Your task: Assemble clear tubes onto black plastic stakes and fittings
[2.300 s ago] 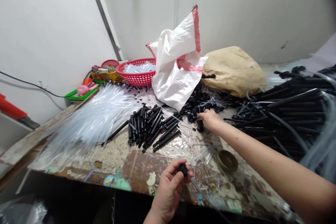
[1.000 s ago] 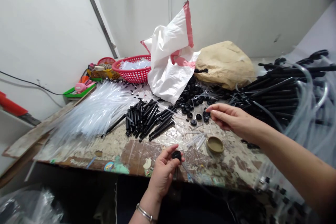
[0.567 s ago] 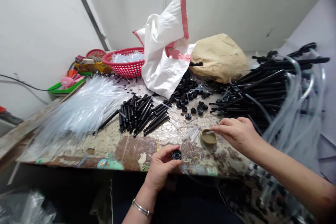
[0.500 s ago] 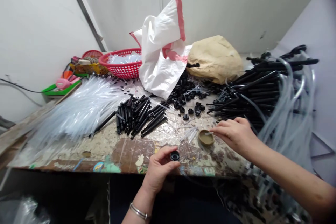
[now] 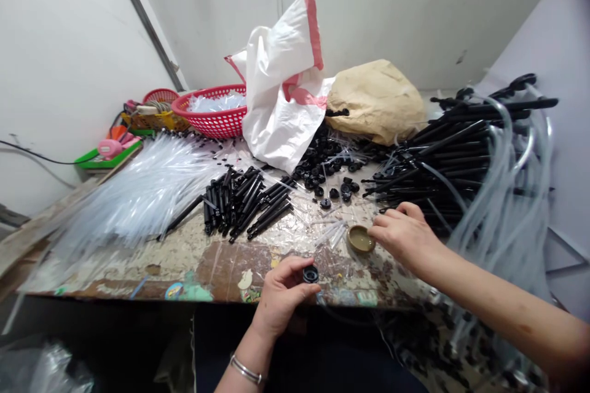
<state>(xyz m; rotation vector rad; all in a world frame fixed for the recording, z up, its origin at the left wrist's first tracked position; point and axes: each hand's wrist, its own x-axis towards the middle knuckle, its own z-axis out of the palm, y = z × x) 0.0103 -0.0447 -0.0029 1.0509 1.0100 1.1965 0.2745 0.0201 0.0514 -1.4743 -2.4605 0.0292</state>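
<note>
Between the thumb and fingers of my left hand (image 5: 282,295) is a small round black plastic cap (image 5: 310,274), its hollow side facing up, at the table's front edge. My right hand (image 5: 401,236) is pinched at the right rim of a small shallow bowl (image 5: 362,248) with liquid in it. Half a second ago a short clear tube showed in these fingers; now they mostly hide it. Several short clear tubes (image 5: 335,233) lie left of the bowl. Behind them are loose black caps (image 5: 346,189).
Black rods (image 5: 235,202) are piled mid-table, with a fan of long clear tubes (image 5: 138,190) to their left. A red basket (image 5: 212,123), a white sack (image 5: 283,110) and a tan bag (image 5: 378,101) stand behind. Black tubes with clear hoses (image 5: 461,159) are heaped on the right.
My right fingertips have dipped slightly at the bowl's rim, and the clear tube that showed there is now mostly hidden. My left hand with the cap has shifted slightly right.
</note>
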